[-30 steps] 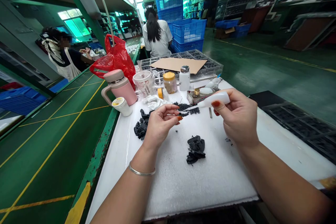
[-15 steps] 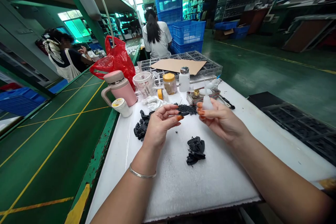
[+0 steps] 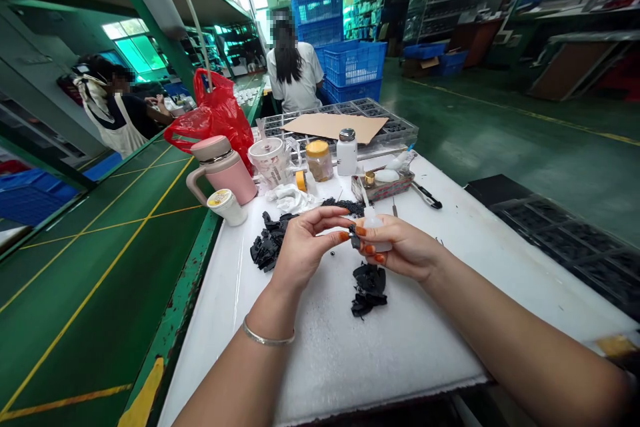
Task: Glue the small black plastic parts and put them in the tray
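My left hand [image 3: 307, 243] pinches a small black piece [image 3: 354, 237] between thumb and fingertips, over the white work surface [image 3: 320, 360]. Touching that same piece from the other side, the fingers of my right hand [image 3: 400, 243] are wrapped round a translucent squeeze bottle [image 3: 373, 220] with its thin nozzle pointing up. Below the hands lies a small heap of black parts [image 3: 369, 290]. A larger black heap [image 3: 270, 240] is left of my left hand. Tiny black rings [image 3: 340, 205] lie behind the fingers, partly hidden.
Behind stand a pink flask [image 3: 225, 170], a white tub [image 3: 227, 207], a clear mug [image 3: 270, 160], a yellow-lidded jar [image 3: 319, 161] and a white bottle [image 3: 347, 153]. A knife [image 3: 427, 195] lies right. Two people are beyond, one beside blue crates [image 3: 355, 63].
My right hand has moved left and down with the bottle, and its fingers now meet the black piece at my left hand. The view has shifted slightly.
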Available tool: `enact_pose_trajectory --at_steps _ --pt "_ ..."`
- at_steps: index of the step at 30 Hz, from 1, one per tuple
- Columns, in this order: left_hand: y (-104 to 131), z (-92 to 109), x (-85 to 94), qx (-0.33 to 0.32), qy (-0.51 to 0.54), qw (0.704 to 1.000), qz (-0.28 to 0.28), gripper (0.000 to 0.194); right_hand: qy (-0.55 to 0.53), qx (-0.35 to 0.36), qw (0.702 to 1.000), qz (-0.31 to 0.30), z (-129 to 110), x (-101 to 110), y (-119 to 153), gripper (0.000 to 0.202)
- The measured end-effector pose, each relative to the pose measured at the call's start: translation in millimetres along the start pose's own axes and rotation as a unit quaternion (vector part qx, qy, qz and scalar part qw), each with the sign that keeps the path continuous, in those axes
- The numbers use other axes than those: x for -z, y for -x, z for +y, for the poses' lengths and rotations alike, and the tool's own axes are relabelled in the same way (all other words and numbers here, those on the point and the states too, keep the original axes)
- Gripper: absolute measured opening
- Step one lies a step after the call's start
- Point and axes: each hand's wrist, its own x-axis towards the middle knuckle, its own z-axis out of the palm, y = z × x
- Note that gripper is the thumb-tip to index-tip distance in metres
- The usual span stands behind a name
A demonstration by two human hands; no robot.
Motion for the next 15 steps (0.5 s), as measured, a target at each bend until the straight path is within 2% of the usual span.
enact_pose_trajectory --at_steps 4,7,9,12,15 --pt "-3 4 12.3 0.013 -0.024 0.999 0.028 0.042 -0.007 0.022 0.999 0.026 -2 0 0 0.020" --pt "-7 7 25.2 0.031 -0.055 0.996 0.061 0.041 -0.008 0.025 0.998 0.050 -3 0 1 0.018" --pt "-9 7 32.1 0.045 -0.111 0.990 0.068 0.038 -0.007 0.018 0.998 0.051 -4 -1 1 0.017" --pt "-8 4 38.0 0.048 -0.245 0.967 0.046 0.027 0.002 0.011 0.999 0.047 -4 -2 2 0.016" --pt "-6 2 39.5 0.045 -0.371 0.927 0.000 0.015 0.016 0.010 0.999 0.041 -5 0 2 0.016"
